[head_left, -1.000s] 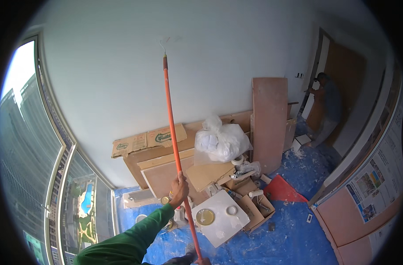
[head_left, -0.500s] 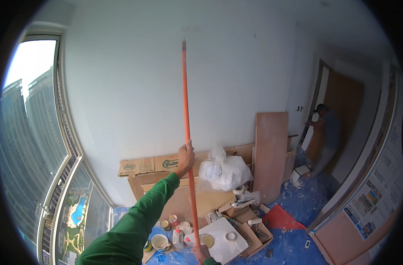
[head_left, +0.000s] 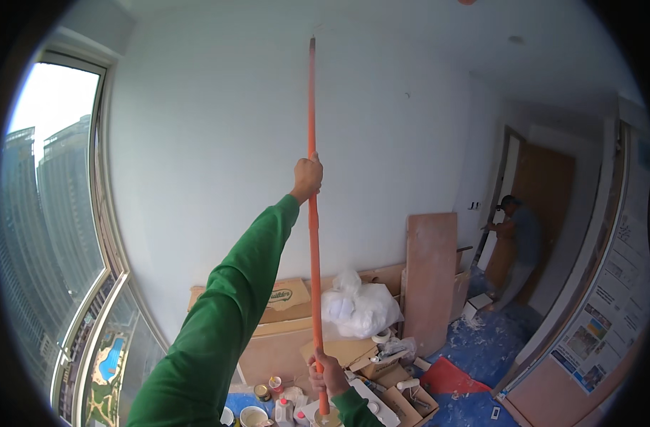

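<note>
A long orange pole stands nearly upright in front of me. My left hand, in a green sleeve, is wrapped round its upper half with the arm stretched up. Lower down, my right hand grips the pole close to its bottom end. The pole's dark tip points up against the pale wall; what is fixed at the tip is too thin to make out. Below my right hand, the pole's foot ends above a round tub lid.
Tins, a white bucket and plastic bottles stand below. A stuffed white plastic bag, flat cardboard and a tall board lean by the wall. Windows are at left. A person works by a brown door.
Both hands and the pole have risen, my left hand the most. My right hand now shows fully. The view has tilted upward, bringing in more ceiling.
</note>
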Demonstrator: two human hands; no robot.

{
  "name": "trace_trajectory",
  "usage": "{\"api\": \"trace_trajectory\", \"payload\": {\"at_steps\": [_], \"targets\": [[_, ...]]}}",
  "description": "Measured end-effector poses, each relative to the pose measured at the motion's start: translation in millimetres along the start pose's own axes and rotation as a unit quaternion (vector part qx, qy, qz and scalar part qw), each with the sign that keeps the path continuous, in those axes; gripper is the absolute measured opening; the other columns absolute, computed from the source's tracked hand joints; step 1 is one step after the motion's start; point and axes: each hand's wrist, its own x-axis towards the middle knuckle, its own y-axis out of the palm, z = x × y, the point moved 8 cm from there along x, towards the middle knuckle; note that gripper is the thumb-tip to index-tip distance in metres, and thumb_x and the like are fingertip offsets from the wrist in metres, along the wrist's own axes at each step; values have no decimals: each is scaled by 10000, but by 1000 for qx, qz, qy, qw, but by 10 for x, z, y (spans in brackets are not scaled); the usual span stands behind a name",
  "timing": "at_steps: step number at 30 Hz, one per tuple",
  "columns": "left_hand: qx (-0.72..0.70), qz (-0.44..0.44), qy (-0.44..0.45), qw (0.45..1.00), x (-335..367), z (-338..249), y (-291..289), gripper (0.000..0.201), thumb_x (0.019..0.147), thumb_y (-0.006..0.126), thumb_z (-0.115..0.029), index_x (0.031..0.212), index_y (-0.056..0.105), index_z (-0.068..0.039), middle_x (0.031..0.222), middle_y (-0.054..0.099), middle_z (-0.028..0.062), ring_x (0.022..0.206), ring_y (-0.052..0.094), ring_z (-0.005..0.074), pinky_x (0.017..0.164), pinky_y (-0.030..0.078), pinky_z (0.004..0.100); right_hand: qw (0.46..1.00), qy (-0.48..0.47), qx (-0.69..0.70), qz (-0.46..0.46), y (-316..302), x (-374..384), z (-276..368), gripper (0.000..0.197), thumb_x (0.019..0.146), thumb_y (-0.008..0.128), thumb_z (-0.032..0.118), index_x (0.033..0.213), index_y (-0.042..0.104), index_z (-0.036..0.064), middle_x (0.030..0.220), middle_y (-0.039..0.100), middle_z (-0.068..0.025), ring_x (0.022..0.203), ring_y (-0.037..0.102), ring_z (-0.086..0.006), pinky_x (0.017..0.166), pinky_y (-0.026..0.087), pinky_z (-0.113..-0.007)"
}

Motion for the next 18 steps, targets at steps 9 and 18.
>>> {"api": "trace_trajectory", "payload": {"at_steps": [9, 18], "targets": [[16, -11, 30, 999, 570, -991, -70, 440, 961, 392, -338, 914, 523, 79, 643, 545, 112, 437, 549, 233, 383, 459, 358, 999, -14, -9, 47, 598, -100, 920, 502, 884, 429, 628, 843, 425, 128, 512, 269, 60, 379, 246, -47, 370, 237, -227], [32, -2, -15, 999, -42, -116, 36, 507, 971, 360, -382, 763, 521, 53, 547, 506, 85, 376, 526, 227, 335, 463, 343, 998, 41, 34, 35, 139, -209, 54, 473, 892, 443, 603, 807, 439, 137, 496, 267, 57, 366, 228, -54, 355, 207, -226]]}}
